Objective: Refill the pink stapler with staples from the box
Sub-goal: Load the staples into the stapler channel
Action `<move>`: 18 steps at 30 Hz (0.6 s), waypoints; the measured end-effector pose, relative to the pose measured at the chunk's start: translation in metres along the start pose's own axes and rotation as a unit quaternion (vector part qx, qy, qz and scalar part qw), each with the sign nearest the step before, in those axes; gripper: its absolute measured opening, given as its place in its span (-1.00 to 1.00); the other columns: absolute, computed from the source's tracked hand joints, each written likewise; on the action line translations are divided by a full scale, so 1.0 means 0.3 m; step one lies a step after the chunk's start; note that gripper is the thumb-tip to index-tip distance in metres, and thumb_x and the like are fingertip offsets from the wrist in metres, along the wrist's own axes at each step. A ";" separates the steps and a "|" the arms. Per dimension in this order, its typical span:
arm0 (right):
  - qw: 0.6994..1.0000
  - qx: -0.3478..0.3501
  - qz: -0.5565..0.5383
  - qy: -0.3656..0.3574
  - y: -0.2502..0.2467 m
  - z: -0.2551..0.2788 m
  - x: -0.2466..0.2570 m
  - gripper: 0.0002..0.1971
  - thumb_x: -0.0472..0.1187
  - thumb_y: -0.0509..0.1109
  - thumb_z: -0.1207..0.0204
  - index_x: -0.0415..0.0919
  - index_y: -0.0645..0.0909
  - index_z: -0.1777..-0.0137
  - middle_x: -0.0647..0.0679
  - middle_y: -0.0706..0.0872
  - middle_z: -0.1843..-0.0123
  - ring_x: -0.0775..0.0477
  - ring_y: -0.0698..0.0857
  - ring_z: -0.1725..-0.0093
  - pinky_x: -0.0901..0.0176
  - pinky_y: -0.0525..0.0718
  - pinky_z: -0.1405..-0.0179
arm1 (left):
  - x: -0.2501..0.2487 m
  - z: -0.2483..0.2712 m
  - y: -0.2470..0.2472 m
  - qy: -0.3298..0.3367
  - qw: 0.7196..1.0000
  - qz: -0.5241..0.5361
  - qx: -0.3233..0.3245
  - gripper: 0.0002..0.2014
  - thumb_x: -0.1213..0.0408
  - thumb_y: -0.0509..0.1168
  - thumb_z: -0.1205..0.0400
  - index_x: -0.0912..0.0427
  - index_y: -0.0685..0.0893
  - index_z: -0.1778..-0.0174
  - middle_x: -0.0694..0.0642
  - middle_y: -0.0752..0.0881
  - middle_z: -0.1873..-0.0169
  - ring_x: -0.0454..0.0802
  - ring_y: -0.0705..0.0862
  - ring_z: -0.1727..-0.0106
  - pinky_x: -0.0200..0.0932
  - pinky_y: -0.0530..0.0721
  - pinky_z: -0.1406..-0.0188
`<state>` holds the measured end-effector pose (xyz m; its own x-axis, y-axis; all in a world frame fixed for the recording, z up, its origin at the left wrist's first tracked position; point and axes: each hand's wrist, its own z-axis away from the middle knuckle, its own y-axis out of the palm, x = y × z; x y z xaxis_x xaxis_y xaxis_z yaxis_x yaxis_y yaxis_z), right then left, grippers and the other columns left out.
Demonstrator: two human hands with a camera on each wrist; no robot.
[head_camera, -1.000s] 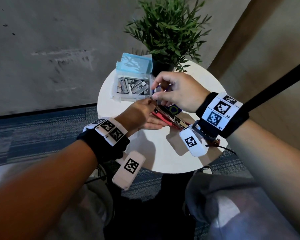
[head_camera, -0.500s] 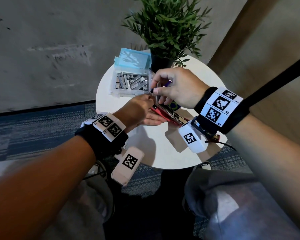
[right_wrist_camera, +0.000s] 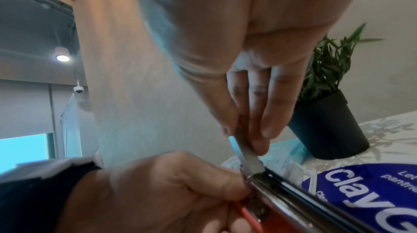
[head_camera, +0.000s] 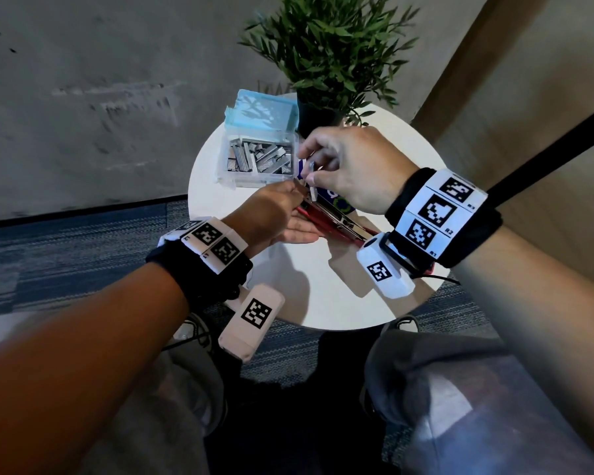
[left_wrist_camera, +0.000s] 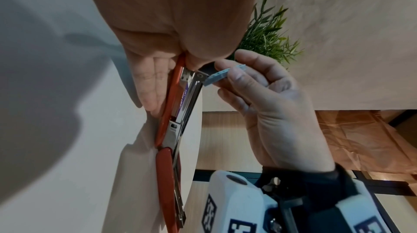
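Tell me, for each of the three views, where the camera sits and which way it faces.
Head: worn on the head, looks down at the round table; both forearms, left hand, right hand show.
Left wrist: on the left wrist, looks along the palm at the stapler; the right hand pinches a staple strip.
Right wrist: on the right wrist, looks along the fingers at the strip.
All three share the stapler, strip and plant.
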<state>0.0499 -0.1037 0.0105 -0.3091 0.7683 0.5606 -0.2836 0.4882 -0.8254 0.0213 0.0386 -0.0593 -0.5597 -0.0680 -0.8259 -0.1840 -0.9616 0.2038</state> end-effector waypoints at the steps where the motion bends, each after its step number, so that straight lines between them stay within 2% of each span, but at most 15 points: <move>1: 1.000 0.003 0.006 0.002 0.001 0.001 0.002 -0.72 -0.18 0.51 -0.52 0.01 0.68 -0.22 0.13 0.76 -0.03 0.12 0.64 0.11 0.32 0.59 0.11 | 0.000 -0.001 -0.001 -0.001 1.000 0.002 -0.001 -0.64 0.29 -0.06 -0.83 0.30 0.45 -0.48 0.51 0.70 -0.19 0.28 0.81 0.07 0.02 0.85 0.11; 3: 1.000 0.004 0.023 -0.003 0.002 0.002 0.006 -0.71 -0.18 0.51 -0.52 0.01 0.68 -0.24 0.16 0.73 -0.02 0.14 0.63 0.10 0.43 0.48 0.21 | -0.001 -0.003 -0.002 -0.001 1.000 0.003 -0.004 -0.63 0.29 -0.05 -0.83 0.29 0.45 -0.50 0.48 0.72 -0.13 0.27 0.81 0.09 0.02 0.85 0.11; 7: 0.999 0.005 0.047 -0.018 0.003 0.000 0.016 -0.73 -0.18 0.49 -0.53 0.00 0.68 -0.22 0.15 0.73 0.00 0.13 0.60 0.10 0.30 0.44 0.13 | -0.003 -0.004 0.001 -0.004 1.000 0.009 -0.011 -0.64 0.30 -0.03 -0.83 0.29 0.45 -0.50 0.46 0.70 -0.06 0.29 0.79 0.11 0.05 0.83 0.10; 12: 0.999 -0.005 0.034 -0.011 -0.015 -0.007 0.021 -0.77 -0.16 0.51 -0.52 0.02 0.70 -0.16 0.12 0.75 0.03 0.07 0.68 0.10 0.17 0.66 0.03 | -0.007 0.000 0.002 -0.004 1.000 0.008 -0.004 -0.70 0.26 -0.04 -0.84 0.26 0.50 -0.37 0.48 0.73 -0.12 0.27 0.82 0.10 0.05 0.84 0.10; 18: 0.998 0.006 0.058 -0.009 0.002 0.007 0.023 -0.76 -0.18 0.48 -0.54 -0.01 0.70 -0.20 0.07 0.76 -0.05 0.07 0.66 0.03 0.20 0.61 0.01 | -0.002 -0.004 0.000 -0.007 1.000 0.008 -0.013 -0.67 0.33 -0.06 -0.83 0.31 0.46 -0.44 0.50 0.69 -0.09 0.26 0.81 0.14 0.05 0.85 0.14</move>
<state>0.0457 -0.0990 0.0140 -0.3556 0.8118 0.4631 -0.2552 0.3923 -0.8837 0.0227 0.0383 -0.0594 -0.5743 -0.0787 -0.8148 -0.1549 -0.9669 0.2026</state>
